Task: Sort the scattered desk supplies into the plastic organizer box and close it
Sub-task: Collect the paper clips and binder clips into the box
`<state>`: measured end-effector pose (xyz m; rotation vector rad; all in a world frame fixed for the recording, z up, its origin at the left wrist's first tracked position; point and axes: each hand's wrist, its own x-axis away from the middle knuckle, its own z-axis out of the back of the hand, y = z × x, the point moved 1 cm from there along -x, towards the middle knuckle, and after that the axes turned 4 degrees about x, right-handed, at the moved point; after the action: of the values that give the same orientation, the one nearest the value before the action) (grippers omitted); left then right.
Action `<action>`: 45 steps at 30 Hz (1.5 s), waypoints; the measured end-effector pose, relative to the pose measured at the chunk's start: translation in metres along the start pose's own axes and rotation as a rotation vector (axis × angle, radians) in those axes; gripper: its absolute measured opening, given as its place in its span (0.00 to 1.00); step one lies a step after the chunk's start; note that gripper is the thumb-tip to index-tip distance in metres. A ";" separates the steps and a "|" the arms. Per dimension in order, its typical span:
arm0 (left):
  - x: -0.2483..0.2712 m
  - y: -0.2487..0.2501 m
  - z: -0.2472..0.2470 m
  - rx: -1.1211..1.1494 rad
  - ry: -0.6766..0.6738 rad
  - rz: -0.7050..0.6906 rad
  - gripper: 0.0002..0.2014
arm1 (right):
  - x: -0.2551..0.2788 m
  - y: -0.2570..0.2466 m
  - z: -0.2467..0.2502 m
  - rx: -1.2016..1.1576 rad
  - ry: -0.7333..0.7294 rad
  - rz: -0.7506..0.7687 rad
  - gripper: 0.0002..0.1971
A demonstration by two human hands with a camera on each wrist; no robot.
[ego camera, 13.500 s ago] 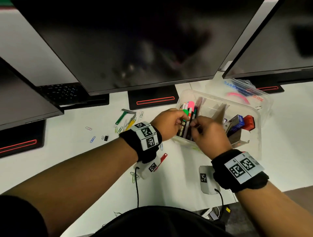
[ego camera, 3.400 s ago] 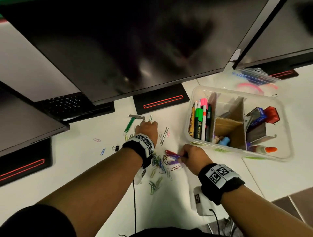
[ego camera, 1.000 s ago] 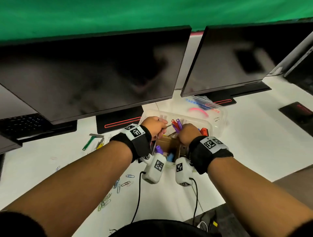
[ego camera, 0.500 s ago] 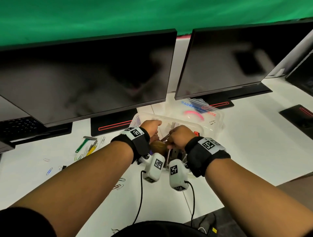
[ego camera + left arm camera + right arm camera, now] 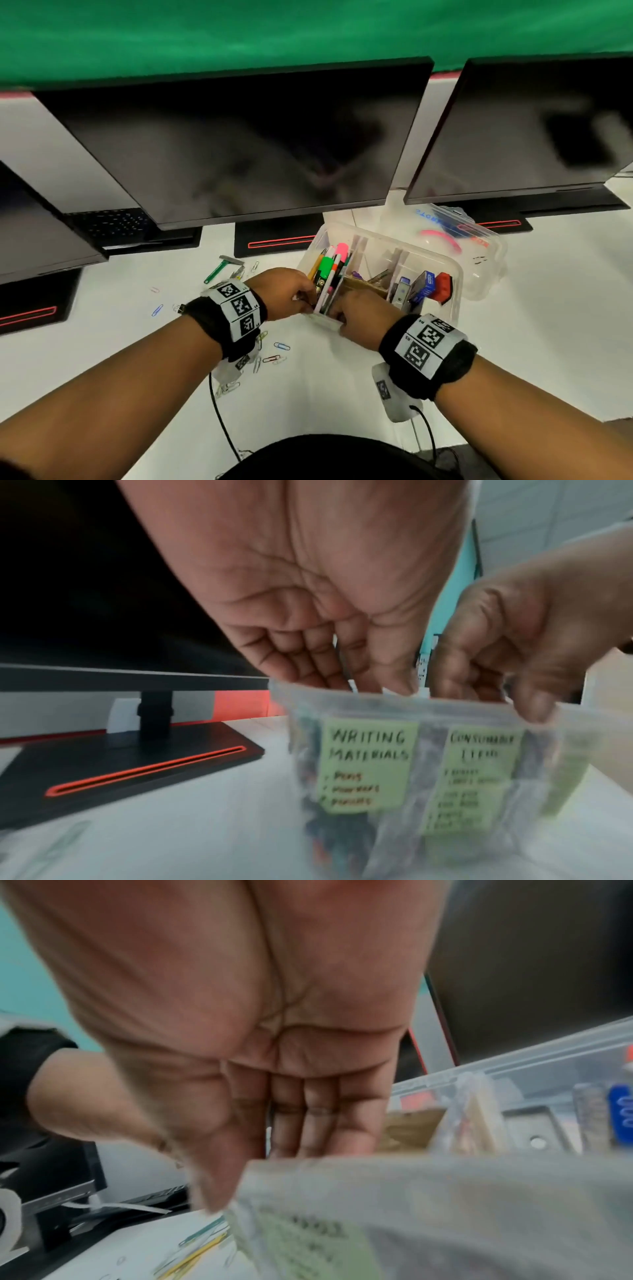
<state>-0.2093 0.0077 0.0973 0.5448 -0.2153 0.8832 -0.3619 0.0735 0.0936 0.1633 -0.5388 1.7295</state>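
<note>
Organizer box (image 5: pixel 442 270) sat on the white surface (image 5: pixel 548 325) toward its back edge, just in front of the monitor stands, lid off. Clear lid (image 5: pixel 479 236) lay touching behind the box, nearer the back right.

Box was thin clear plastic with dividers: markers and pens (image 5: pixel 330 270) stood in the left compartment, small boxed items and a red piece on the right. Green labels on the front wall, one read "Writing Materials" (image 5: pixel 368 764).

Both hands were at the near-left corner of the box. Left hand (image 5: pixel 284 293) had fingers curled down over the front rim by the pens; blur hid whether they pinched anything, so I couldn't tell. Right hand (image 5: pixel 363 317) had fingers straight down inside the rim and thumb outside, bracing the wall, nothing seen in it.

Loose paper clips (image 5: pixel 275 353) were still scattered toward the near-left of the surface, green-handled tool (image 5: pixel 219 269) further back. So sorting looked unfinished.

Handling guess: box light, walls flexy and slick, would slide if pushed one-handed. Best held by opposite rim corners or pinned at the wall. Clips were tiny and flat, so slide-and-pinch, not a straight pick. Lid likely needs pressing at the corners.
</note>
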 end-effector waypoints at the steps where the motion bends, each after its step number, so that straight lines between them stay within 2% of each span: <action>1: 0.004 -0.004 -0.003 0.002 0.009 0.006 0.13 | -0.003 -0.002 -0.002 -0.001 0.026 -0.006 0.13; 7: 0.021 -0.036 -0.011 0.052 0.128 0.020 0.13 | -0.022 -0.029 -0.005 0.004 0.049 0.017 0.15; 12: 0.034 -0.071 -0.010 0.083 0.152 -0.010 0.13 | -0.040 -0.057 -0.007 0.022 0.051 0.026 0.15; 15: 0.044 -0.085 -0.010 0.148 0.238 -0.066 0.13 | -0.042 -0.063 -0.005 0.038 0.044 -0.020 0.14; 18: 0.059 -0.120 -0.009 0.229 0.335 0.010 0.13 | -0.043 -0.081 0.002 0.029 0.103 -0.097 0.08; 21: 0.071 -0.167 -0.011 0.242 0.252 0.153 0.13 | -0.047 -0.109 0.011 -0.020 0.274 -0.124 0.03; 23: 0.075 -0.195 -0.014 0.191 0.169 0.241 0.13 | -0.056 -0.131 0.008 -0.086 0.303 -0.080 0.04; 26: 0.079 -0.220 -0.020 0.162 0.075 0.334 0.15 | -0.079 -0.158 -0.018 -0.147 0.242 -0.010 0.07; 28: 0.078 -0.229 -0.027 0.146 0.038 0.360 0.16 | -0.097 -0.170 -0.046 -0.139 0.118 -0.045 0.14; 30: 0.075 -0.234 -0.035 0.146 0.018 0.357 0.18 | -0.116 -0.176 -0.073 -0.136 -0.012 -0.097 0.21; 33: 0.065 -0.236 -0.041 0.131 0.002 0.313 0.23 | -0.145 -0.178 -0.092 -0.085 -0.084 -0.160 0.27; 35: 0.055 -0.237 -0.039 0.102 0.008 0.271 0.26 | -0.165 -0.177 -0.092 -0.068 -0.065 -0.199 0.28; 39: 0.032 -0.234 -0.030 0.030 0.001 0.242 0.27 | -0.208 -0.174 -0.080 -0.086 0.098 -0.293 0.28; 42: 0.015 -0.238 -0.032 0.021 -0.010 0.227 0.26 | -0.239 -0.172 -0.080 -0.040 0.074 -0.322 0.32; 45: 0.003 -0.245 -0.039 0.012 -0.031 0.231 0.34 | -0.254 -0.168 -0.077 -0.038 0.019 -0.352 0.37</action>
<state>-0.0184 -0.0942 -0.0233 0.5521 -0.3054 1.1010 -0.1282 -0.0954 -0.0298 0.2022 -0.4963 1.3762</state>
